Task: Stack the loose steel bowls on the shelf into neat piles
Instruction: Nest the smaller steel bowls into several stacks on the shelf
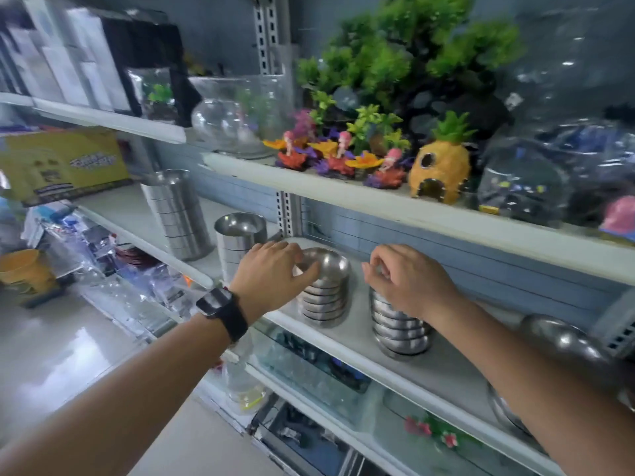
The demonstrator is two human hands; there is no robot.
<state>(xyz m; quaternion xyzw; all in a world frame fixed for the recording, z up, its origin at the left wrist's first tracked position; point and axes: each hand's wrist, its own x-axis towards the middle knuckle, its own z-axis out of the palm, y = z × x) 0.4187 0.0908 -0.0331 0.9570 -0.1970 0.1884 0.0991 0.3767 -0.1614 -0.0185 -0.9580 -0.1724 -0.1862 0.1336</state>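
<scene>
Materials and finishes. The 2 low piles of bowls, the left pile [324, 293] and the right pile [400, 326], are polished steel, smooth and mirror-bright, with banded reflections on their rims. The 2 tall stacks of cups [178, 214] beside them show the same metal with a duller, brushed sheen. The shelf [364, 334] carrying them is a smooth white board of matt finish; its upright post [287, 214] is perforated grey metal. Above, the fishbowl [226, 118] is clear, glossy glass. The pineapple ornament [441, 170] looks like painted resin or plastic, rough and pitted. The wristwatch [221, 309] has a matt black strap. The floor [51, 345] is glossy.
</scene>
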